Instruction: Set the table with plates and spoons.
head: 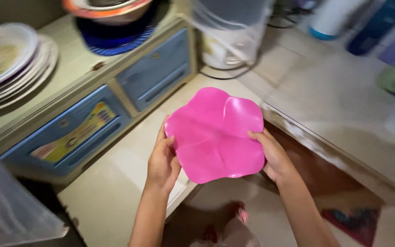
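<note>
Both bare forearms reach up from the lower edge of the view, angled slightly toward each other. The left hand [162,161] is held upright, its thumb curled inward and its fingers folded out of sight behind what it grips. The right hand [274,156] mirrors it, with its thumb pressed forward and its fingers likewise hidden. The wrists are held straight and well apart.

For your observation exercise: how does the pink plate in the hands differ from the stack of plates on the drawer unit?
The pink plate is bright pink and flower-shaped; the stacked plates are pale and round. The pink plate is single, held tilted by the left hand and right hand; the stacked plates lie flat. Both are shallow dishes.
</note>
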